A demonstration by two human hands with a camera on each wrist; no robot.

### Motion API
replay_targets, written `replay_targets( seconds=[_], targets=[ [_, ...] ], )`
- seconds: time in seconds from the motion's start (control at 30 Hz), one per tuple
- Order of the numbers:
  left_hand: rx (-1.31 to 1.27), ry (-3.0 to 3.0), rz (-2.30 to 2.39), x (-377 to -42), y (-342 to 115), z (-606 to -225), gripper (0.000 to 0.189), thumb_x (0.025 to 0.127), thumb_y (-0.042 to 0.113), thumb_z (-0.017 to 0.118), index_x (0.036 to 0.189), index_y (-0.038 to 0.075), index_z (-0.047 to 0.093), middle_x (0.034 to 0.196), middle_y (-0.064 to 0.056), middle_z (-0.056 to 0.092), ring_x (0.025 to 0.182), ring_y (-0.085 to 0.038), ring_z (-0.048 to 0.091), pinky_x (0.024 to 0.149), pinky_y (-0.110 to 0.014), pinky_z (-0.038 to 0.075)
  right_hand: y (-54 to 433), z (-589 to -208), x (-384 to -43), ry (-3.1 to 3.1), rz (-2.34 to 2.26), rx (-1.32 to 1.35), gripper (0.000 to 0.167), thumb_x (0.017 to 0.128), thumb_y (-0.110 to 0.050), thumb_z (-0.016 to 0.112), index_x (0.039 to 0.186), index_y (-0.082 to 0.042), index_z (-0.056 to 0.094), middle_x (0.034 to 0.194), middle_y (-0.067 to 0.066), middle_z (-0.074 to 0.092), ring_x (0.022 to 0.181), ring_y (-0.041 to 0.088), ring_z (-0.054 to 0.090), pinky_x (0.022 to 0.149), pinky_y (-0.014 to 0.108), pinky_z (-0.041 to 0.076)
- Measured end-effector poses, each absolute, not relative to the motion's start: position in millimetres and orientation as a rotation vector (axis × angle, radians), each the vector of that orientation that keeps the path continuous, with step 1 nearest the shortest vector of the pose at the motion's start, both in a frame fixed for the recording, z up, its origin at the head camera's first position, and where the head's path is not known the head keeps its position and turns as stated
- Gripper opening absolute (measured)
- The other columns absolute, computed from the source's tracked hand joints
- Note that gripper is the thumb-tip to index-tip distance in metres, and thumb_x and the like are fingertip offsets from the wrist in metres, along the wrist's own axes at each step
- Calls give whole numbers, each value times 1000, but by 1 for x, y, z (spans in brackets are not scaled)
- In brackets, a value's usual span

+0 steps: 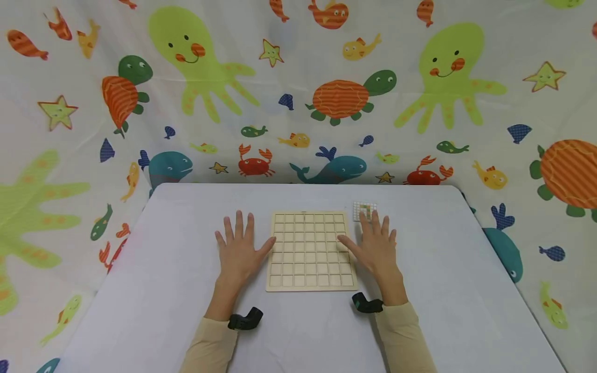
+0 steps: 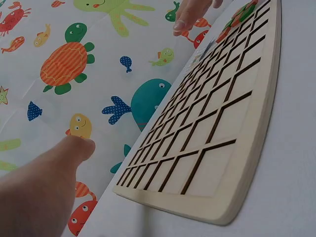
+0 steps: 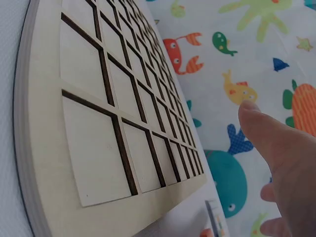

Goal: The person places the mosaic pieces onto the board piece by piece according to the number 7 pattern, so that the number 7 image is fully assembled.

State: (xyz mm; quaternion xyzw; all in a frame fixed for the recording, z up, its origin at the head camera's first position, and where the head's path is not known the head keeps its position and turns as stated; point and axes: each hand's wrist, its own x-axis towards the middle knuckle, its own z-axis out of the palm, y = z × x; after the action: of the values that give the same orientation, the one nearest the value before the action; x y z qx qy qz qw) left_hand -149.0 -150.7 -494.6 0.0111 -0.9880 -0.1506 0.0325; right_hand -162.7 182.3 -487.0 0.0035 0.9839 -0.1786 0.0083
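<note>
A pale wooden grid board [image 1: 305, 252] with rows of square cells lies flat on the table, between the hands. My left hand [image 1: 239, 254] is spread palm down at its left, thumb tip at the board's edge. On the other side is my right hand [image 1: 377, 251], fingers straight, with its thumb over the right edge. Whether either thumb touches the wood, I cannot tell. A small grid card [image 1: 365, 209] with a few coloured squares lies beyond the right fingertips, partly covered by them. In the left wrist view, red and green pieces [image 2: 242, 19] show along the board's far side.
The table [image 1: 163, 248] has a white cover. Behind it and along its sides hangs a cloth [image 1: 289, 62] printed with sea animals. Each wrist wears a black camera strap, one on the left [image 1: 245, 318] and one on the right [image 1: 367, 303].
</note>
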Motion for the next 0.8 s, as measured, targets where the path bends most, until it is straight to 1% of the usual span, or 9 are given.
replay_targets(
  seconds=[0.17, 0.5, 0.8],
  targets=[
    [34, -3037, -523, -144, -154, -497, 96, 93, 70, 48, 161, 9, 18, 169, -19, 5, 155, -48, -1, 121, -74, 3, 184, -486, -162, 3068, -552, 18, 105, 87, -81, 45, 161, -12, 19, 168, 24, 8, 153, 53, 1, 119, 77, 6],
    [37, -3035, -562, -136, -161, -499, 97, 93, 69, 49, 161, 7, 19, 169, -19, 6, 155, -47, 1, 122, -73, 7, 187, -486, -162, 3057, -582, 16, 105, 87, -80, 45, 161, -10, 19, 167, 25, 11, 152, 54, 7, 119, 76, 10],
    [-4, -2999, -667, -126, -162, -502, 97, 94, 66, 52, 159, 1, 22, 168, -22, 13, 154, -49, 7, 121, -72, 12, 193, -485, -161, 3048, -681, 13, 103, 88, -76, 50, 161, -9, 21, 165, 27, 16, 151, 55, 10, 119, 76, 11]
  ],
)
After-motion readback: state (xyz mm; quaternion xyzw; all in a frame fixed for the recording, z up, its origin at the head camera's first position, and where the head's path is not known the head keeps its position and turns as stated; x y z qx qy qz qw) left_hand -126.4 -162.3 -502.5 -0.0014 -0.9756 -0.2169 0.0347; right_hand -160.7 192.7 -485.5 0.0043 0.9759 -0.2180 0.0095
